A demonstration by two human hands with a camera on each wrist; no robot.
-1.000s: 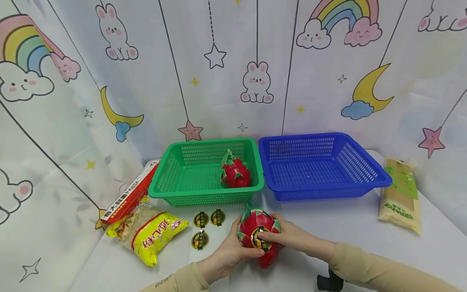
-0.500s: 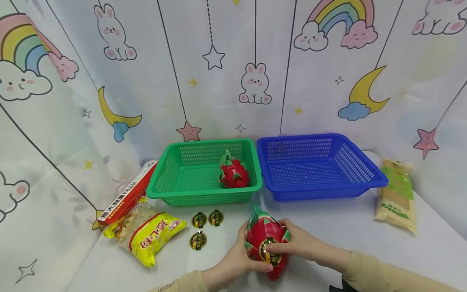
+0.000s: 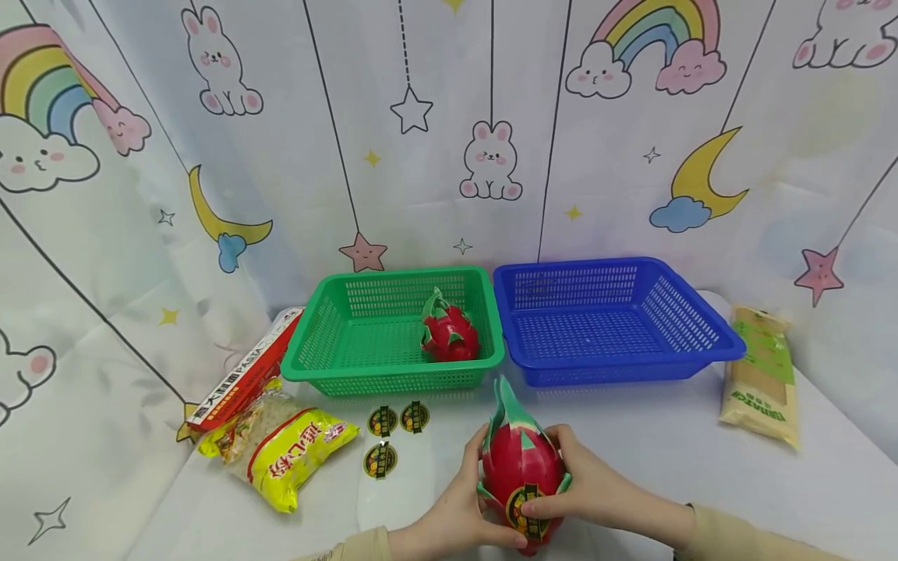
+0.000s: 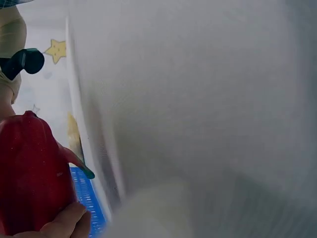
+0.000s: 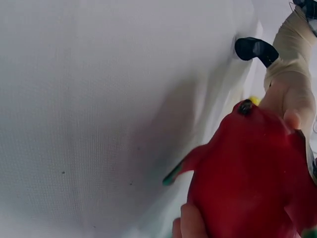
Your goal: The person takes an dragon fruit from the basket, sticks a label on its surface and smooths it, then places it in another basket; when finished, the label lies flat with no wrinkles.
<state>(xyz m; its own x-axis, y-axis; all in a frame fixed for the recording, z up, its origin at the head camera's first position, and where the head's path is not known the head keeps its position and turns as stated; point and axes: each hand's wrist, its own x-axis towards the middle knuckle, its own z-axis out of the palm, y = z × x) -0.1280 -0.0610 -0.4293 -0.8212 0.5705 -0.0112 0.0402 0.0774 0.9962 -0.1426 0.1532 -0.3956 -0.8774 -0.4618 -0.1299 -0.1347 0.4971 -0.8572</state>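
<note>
- Sleeves: tan cuffs at both wrists; the right sleeve [image 3: 737, 538] comes in from the lower right, with a dark fitting [image 5: 250, 48] beside the cuff in the right wrist view.
- Left hand [image 3: 456, 506]: clamped on the near dragon fruit from its left side, thumb across the front at the sticker's lower edge.
- Right hand [image 3: 596, 487]: clamped on the same fruit from its right side, thumb pressing on the sticker.
- Near dragon fruit [image 3: 519, 460]: between both hands, in front of the baskets. Red with green-tipped scales, leafy end pointing away from the person, tilted. Can't tell if it touches the table.
- Sticker [image 3: 530, 510]: black and gold, on the side of the fruit facing the person.
- Table [image 3: 652, 444]: white, under everything.
- Loose stickers [image 3: 382, 421]: three, same look, just left of the hands; the nearest sits on a whitish sheet [image 3: 396, 499].
- Yellow noodle bag [image 3: 302, 460]: left of the stickers, lying over part of the red pasta box [image 3: 245, 374].
- Tan packet [image 3: 761, 382]: far right, printed label, just beside the blue basket.
- Green basket [image 3: 393, 373]: holds a second dragon fruit [image 3: 451, 335] on its right side.
- Blue basket [image 3: 624, 361]: right beside the green one.
- Curtain [image 3: 421, 195]: rabbits, stars, moons, rainbows; hangs behind it all.
</note>
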